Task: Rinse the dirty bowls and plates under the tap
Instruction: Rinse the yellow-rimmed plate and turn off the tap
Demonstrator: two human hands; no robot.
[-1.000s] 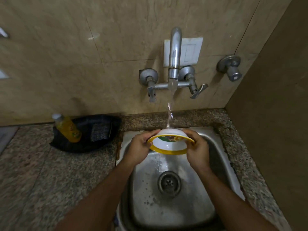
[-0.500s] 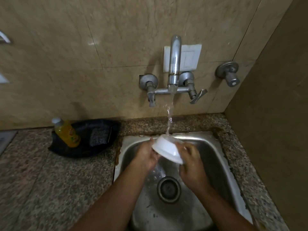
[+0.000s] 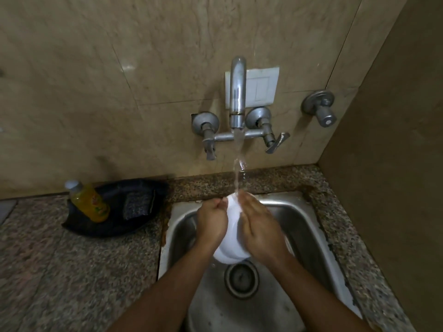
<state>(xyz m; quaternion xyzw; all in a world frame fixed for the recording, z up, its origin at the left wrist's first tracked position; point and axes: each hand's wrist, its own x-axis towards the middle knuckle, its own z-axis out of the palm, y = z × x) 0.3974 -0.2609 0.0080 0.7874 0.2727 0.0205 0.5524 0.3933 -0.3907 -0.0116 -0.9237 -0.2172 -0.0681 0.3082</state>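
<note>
A white bowl (image 3: 231, 238) is held over the sink (image 3: 309, 226), tipped so its pale outside faces up and toward me, its upper rim right under the stream of water (image 3: 237, 173) that falls from the tap (image 3: 237, 92). The left hand (image 3: 212, 222) grips the bowl's left edge, fingers curled round the rim. The right hand (image 3: 260, 226) lies flat against the bowl's right side, fingers long and close together, pressing on the surface, with the fingertips up where the water lands. Both hands are a little blurred, so the thumbs are hard to make out.

Below the bowl sits the round drain (image 3: 242, 280) in the steel basin, which is wet and spotted. The tap is fixed to a beige tiled wall, with a valve on each side and a white switch plate (image 3: 262, 87) behind its spout; another valve (image 3: 320, 107) is off to the right.

On the speckled counter (image 3: 72, 271) left of the sink lies a black tray (image 3: 105, 228), holding a yellow bottle (image 3: 90, 202) with a white cap, leaning, and a dark scrub pad (image 3: 139, 204) beside it.
</note>
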